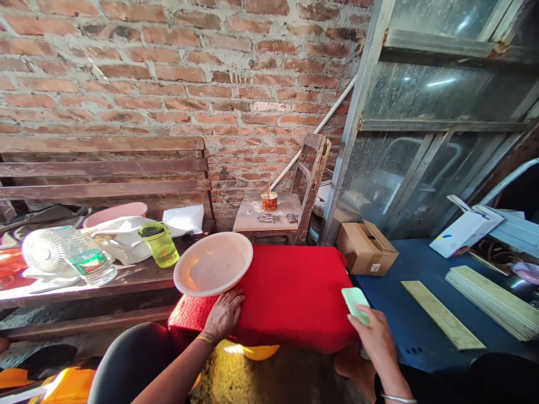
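My left hand (223,317) lies with its fingers flat on the red cloth (295,297), close by the near rim of a pale pink basin (214,264). Whether the fingertips touch the basin I cannot tell. The basin stands at the cloth's left end, with no contents visible. Over the right edge of the cloth, my right hand (377,331) is closed on a pale green flat rectangular piece (353,300) with rounded corners. Its kind is not clear from here.
On the left bench (138,280) are a green cup (160,245), a water bottle (93,265) and a white fan (44,251). A blue table (379,292) at right bears a cardboard box (367,247), one separate strip (442,314) and stacked strips (492,300). Scissors (268,218) lie ahead.
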Motion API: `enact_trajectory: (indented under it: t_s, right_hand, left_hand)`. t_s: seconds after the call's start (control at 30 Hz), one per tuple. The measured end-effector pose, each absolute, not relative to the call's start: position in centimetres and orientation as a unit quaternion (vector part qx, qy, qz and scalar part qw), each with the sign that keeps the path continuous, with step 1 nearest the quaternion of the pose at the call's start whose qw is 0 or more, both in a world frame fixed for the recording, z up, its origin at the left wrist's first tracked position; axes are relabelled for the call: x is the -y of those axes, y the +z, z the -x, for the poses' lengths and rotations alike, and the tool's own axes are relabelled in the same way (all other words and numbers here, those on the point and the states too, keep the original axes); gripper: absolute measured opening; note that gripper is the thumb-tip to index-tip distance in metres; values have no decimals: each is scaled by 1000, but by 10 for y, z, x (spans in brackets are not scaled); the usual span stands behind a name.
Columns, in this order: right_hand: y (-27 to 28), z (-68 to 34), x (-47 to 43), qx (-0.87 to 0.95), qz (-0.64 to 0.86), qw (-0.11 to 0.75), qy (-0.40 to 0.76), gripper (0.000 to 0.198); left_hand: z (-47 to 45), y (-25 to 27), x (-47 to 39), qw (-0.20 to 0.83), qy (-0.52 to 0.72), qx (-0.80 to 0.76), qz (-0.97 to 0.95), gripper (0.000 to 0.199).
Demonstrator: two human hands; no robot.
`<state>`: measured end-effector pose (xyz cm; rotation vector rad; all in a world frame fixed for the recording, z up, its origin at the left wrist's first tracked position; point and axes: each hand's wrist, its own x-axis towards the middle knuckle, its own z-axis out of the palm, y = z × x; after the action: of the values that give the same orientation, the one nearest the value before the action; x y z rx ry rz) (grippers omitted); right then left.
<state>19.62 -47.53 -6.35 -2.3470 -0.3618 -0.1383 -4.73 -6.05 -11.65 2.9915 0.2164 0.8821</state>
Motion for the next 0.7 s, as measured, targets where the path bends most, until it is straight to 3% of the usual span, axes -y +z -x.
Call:
enact_trajectory:
  t_s: [0.2, 0.47, 0.57, 0.7]
  right_hand:
    - [-68, -183, 401, 306, 903, 293, -70, 31]
    - [-84, -231, 482, 102, 970, 200, -89, 41]
    - [-93, -241, 509, 15, 973, 199, -118, 50]
    - [-98, -235, 484, 104, 955, 240, -140, 49]
  left_hand:
    - [47, -118, 59, 0, 292, -60, -955, 37]
    - [49, -114, 61, 7, 280, -64, -958, 36]
    - [48, -113, 64, 7, 279, -68, -958, 37]
    - [47, -111, 65, 12, 282, -68, -957, 35]
